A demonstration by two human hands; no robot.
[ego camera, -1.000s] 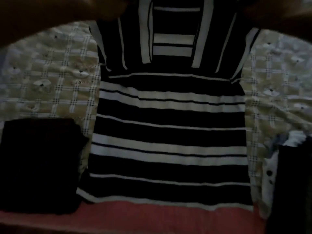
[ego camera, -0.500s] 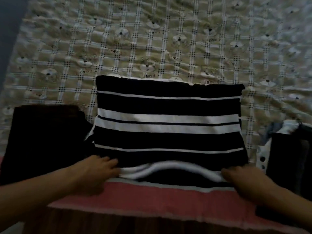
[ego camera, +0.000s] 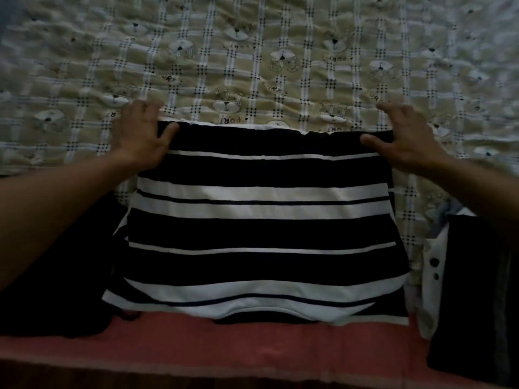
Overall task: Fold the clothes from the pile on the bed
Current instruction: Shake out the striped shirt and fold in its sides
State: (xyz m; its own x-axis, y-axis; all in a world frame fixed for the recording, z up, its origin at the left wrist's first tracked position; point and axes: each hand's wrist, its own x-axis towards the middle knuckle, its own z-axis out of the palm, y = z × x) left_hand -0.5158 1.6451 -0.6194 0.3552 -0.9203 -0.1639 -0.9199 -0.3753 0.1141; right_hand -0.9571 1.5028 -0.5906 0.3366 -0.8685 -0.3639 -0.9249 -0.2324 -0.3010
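Note:
A black and white striped garment (ego camera: 261, 228) lies folded into a rectangle on the bed near its front edge. My left hand (ego camera: 140, 133) grips its far left corner, thumb on top of the cloth and fingers curled over the far edge. At the far right corner my right hand (ego camera: 404, 136) holds the cloth the same way. The near hem bulges up slightly in the middle.
A dark folded garment (ego camera: 56, 276) lies to the left of the striped one. On the right sits a dark garment (ego camera: 474, 290) over a white piece with buttons (ego camera: 432, 265). The beige checked bedsheet (ego camera: 252, 66) stretches beyond, with a red band (ego camera: 224, 343) along the front edge.
The striped garment went from hanging full length to folded in half on the bed. My hands moved from its near hem to its far corners.

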